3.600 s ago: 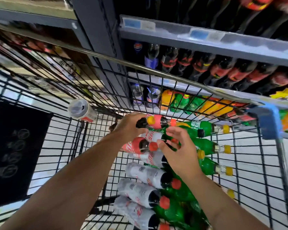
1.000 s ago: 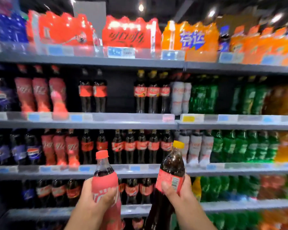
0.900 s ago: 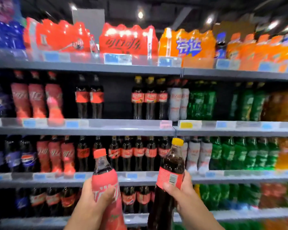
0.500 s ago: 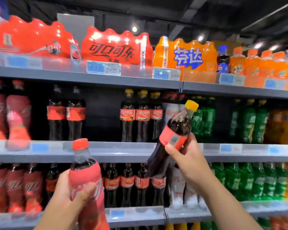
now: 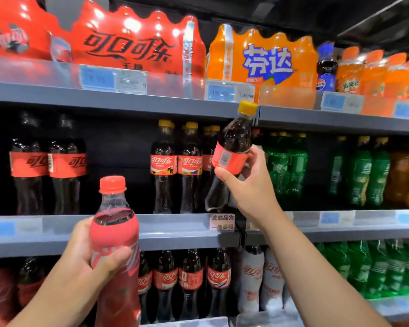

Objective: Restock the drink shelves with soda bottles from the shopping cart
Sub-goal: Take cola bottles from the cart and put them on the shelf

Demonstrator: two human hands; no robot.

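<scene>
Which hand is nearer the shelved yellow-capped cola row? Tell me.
Right. The right hand, gripping a yellow-capped bottle, is beside that row; the left hand, holding a red-capped bottle, sits lower left.

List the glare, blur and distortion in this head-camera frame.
Head view: white glare spots on the red shrink-wrapped packs; the price tags are too smeared to read; the red-sleeved bottle in the left hand is softly blurred; the yellow-capped cola bottle in the right hand looks sharper; the shelf edges slant and bow from the wide lens.
</scene>
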